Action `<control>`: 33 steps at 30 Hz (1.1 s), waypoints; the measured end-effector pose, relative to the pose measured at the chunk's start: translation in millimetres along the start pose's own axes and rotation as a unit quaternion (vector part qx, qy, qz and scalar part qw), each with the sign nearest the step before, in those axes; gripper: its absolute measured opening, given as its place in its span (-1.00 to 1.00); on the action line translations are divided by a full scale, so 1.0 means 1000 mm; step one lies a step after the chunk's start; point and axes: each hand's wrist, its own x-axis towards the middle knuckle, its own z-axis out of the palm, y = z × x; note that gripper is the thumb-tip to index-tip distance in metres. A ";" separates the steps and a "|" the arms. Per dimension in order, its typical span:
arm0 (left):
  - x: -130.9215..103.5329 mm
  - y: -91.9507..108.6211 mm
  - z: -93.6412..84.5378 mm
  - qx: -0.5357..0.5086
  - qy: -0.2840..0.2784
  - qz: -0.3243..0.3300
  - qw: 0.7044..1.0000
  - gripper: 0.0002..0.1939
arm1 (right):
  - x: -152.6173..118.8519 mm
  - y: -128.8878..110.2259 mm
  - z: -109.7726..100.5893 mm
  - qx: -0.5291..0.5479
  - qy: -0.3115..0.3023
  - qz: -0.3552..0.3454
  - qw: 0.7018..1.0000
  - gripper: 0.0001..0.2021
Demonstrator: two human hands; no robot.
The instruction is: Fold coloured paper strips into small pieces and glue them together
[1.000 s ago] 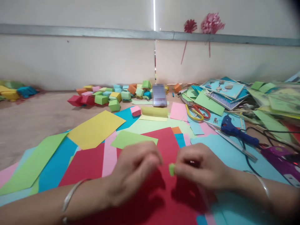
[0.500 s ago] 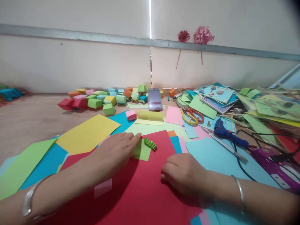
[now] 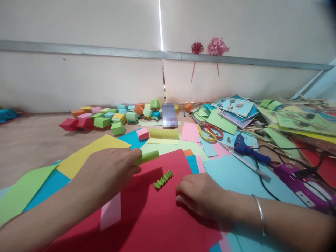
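Observation:
My left hand (image 3: 115, 166) pinches a piece of green paper (image 3: 149, 157) by its left end, raised over a large red sheet (image 3: 157, 224). In front of it lies an accordion-folded green paper strip (image 3: 163, 180), loose on the red sheet. My right hand (image 3: 199, 196) rests on the sheet's right side, its fingers curled in; whatever they may hold is hidden. A small pink paper piece (image 3: 111, 211) lies below my left forearm.
Behind the sheets stand several folded paper boxes (image 3: 102, 122) and a phone-like blurred object (image 3: 169, 115). To the right lie scissors (image 3: 207, 133), a metal-coloured knife-like tool (image 3: 248, 162), a blue glue gun (image 3: 246, 148) and a purple power strip (image 3: 296, 183) with black cables.
My left hand has lifted the green paper off the red sheet. The folded green strip has shifted nearer to me and lies more stretched out. My right hand stays curled on the sheet.

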 end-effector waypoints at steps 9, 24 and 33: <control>-0.031 0.048 0.004 -0.533 -0.458 0.013 0.711 -0.69 | 0.011 0.005 -0.026 0.221 0.261 0.182 0.922 -0.83; 0.010 0.031 0.021 -0.546 -0.147 -0.098 0.819 -0.67 | 0.007 0.016 -0.011 0.141 0.047 0.139 0.979 -0.69; 0.007 0.034 0.036 -0.596 -0.197 -0.072 0.775 -0.64 | 0.000 -0.012 -0.030 0.041 0.187 0.044 0.981 -0.79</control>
